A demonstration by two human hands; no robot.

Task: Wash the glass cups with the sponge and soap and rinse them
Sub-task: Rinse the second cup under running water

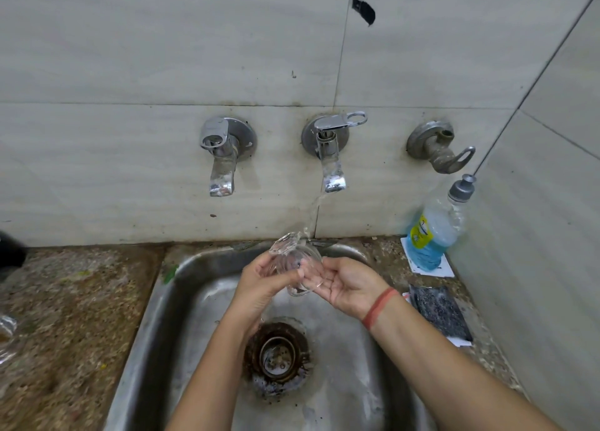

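Glass cup (293, 265) getting rinsed over the sink (168, 317)

Left of the sink, a brown speckled counter (81, 300) is running along the wall. At its far left edge something clear and shiny (6, 333) is sitting, too blurry to name.

On the wall above the sink, a shiny left tap (220, 157) is hanging dry. Next to it, the middle tap (329, 151) is pouring a thin stream of water (313, 213) down onto the cup.

Over the middle of the sink, the left hand (263, 284) is gripping the glass cup, with its fingers curled round the cup's side. The cup is tipping sideways under the water, above the rusty drain (277, 352). The right hand (347, 284) is lying palm up with its fingers loose and nearly straight, touching the cup's lower end. A red band (378, 307) is sitting on that wrist.

Above the sink's right side, a dull grey valve (438, 148) is sticking out of the wall. Right of the sink, a soap bottle (435, 232) with blue liquid is standing by the wall. Nearer on that side, a dark sponge (438, 313) is lying flat on the counter.
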